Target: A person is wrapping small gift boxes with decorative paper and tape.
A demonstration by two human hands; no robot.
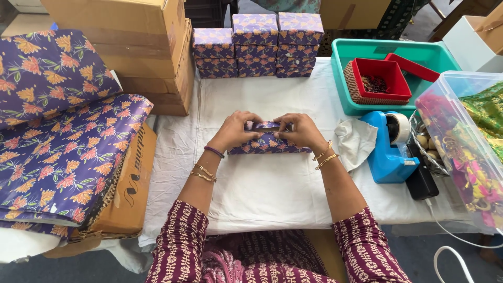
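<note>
A small box point(268, 142) lies on the white cloth of the table point(262, 183), partly wrapped in purple paper with orange flowers. My left hand point(234, 131) presses on its left end and top flap. My right hand point(301, 131) holds down the right end, fingers meeting the left hand's over the folded paper on top. Both wrists wear gold bangles.
Several wrapped purple boxes point(257, 44) are stacked at the table's far edge. Sheets of the same floral paper point(63, 141) lie on cardboard boxes point(146, 52) at left. At right are a blue tape dispenser point(390, 147), a white cloth point(356, 141), a teal tray point(346, 57) with a red box point(380, 78), and a clear bin point(461, 141).
</note>
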